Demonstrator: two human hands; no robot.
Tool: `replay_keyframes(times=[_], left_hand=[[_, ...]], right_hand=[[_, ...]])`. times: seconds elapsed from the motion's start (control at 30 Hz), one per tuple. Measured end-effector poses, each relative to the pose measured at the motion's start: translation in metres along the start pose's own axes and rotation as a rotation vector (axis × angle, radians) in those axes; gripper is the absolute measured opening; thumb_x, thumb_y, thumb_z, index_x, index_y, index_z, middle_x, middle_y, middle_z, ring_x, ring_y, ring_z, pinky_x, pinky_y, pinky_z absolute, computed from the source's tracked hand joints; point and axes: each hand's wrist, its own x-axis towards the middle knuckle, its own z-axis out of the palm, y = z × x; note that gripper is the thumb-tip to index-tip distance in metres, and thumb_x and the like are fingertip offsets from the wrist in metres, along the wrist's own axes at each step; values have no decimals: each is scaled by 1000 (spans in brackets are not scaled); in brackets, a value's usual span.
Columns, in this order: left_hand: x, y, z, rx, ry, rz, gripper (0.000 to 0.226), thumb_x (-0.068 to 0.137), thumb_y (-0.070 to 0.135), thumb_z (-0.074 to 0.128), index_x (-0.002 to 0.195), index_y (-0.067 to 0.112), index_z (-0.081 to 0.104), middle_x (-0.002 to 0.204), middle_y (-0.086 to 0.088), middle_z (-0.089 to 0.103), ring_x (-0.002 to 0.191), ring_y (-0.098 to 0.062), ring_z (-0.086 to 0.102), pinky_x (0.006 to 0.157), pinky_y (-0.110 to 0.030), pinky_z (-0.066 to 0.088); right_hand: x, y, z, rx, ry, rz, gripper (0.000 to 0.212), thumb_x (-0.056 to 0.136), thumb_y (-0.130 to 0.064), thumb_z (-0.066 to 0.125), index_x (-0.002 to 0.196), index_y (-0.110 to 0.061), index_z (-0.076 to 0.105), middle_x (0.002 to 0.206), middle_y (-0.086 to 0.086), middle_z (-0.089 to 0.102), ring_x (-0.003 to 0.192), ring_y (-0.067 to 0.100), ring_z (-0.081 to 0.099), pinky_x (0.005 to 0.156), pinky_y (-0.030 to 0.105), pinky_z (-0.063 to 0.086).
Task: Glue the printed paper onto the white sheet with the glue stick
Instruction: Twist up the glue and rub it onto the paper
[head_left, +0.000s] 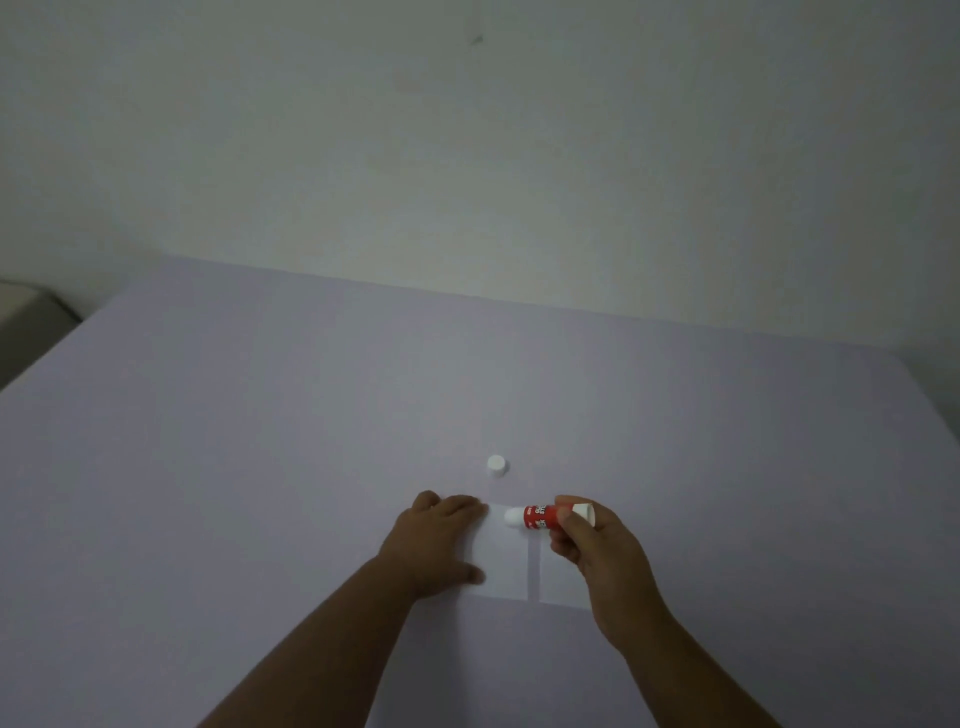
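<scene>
Two white papers lie side by side on the lilac table, a narrow gap between them. My left hand (436, 540) lies flat on the left paper (501, 564), fingers spread, pinning its left edge. My right hand (602, 556) grips a red and white glue stick (545, 516), uncapped, held sideways with its white tip over the far edge of the left paper. The right paper (558, 579) is partly hidden under my right hand. No print shows on either paper.
The white cap (496, 465) of the glue stick stands on the lilac table (260, 467) just beyond the papers. A pale wall rises behind the table's far edge. A grey object (26, 322) sits past the table's left corner.
</scene>
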Motion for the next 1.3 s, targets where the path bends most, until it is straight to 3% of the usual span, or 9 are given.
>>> replay_keyframes(times=[0.17,0.37,0.53,0.6,0.73,0.87,1.0,1.13,1.3], left_hand=[[2,-5,1,47,-12,17,87,65,61,64,141,36,28,149,16,32,127,-22,29,102,-37,32],[0,-11,5,43,6,23,89,64,67,58,141,39,24,150,19,30,130,-18,28,102,-37,29],[2,-12,6,25,-2,20,90,63,69,58,141,40,23,150,20,29,131,-18,27,104,-37,28],[2,-11,6,27,-8,18,90,63,68,58,141,40,23,150,19,30,132,-18,27,104,-38,28],[3,-11,7,26,-4,12,91,62,68,59,141,38,25,149,18,33,129,-18,29,101,-38,31],[4,-11,7,30,-2,14,91,62,68,59,141,38,25,149,18,33,130,-17,30,101,-38,31],[4,-10,8,47,0,15,92,62,69,58,141,38,24,150,17,32,131,-17,31,105,-39,29],[4,-10,7,50,-11,18,91,62,68,58,141,39,23,150,17,31,131,-17,30,105,-40,27],[3,-8,4,55,-48,0,90,64,67,57,141,40,21,151,19,28,133,-17,26,111,-56,18]], right_hand=[[-1,7,7,-303,-112,-130,5,87,-17,60,89,-18,65,85,1,69,77,15,65,73,22,54],[-1,18,20,-655,-242,-237,9,84,-28,63,83,-35,57,79,-15,66,76,-3,60,64,3,43],[6,19,27,-752,-251,-312,11,85,-31,59,82,-38,52,80,-6,68,75,9,61,64,10,44],[13,15,30,-816,-246,-350,3,87,-32,57,87,-31,54,81,-3,68,72,10,60,63,14,44],[29,4,43,-972,-211,-432,17,89,-32,53,98,-17,56,86,2,66,74,13,56,63,20,40],[28,0,43,-992,-252,-402,15,89,-27,52,97,-15,56,86,5,66,75,16,58,66,25,46],[16,9,34,-985,-327,-355,13,89,-28,53,97,-18,55,84,-1,65,74,11,58,63,14,42],[30,-4,28,-960,-195,-375,14,88,-27,56,95,-14,57,78,1,63,70,15,57,60,22,40],[33,-8,26,-987,-203,-375,14,87,-27,56,93,-15,57,74,-1,61,64,10,54,54,17,39]])
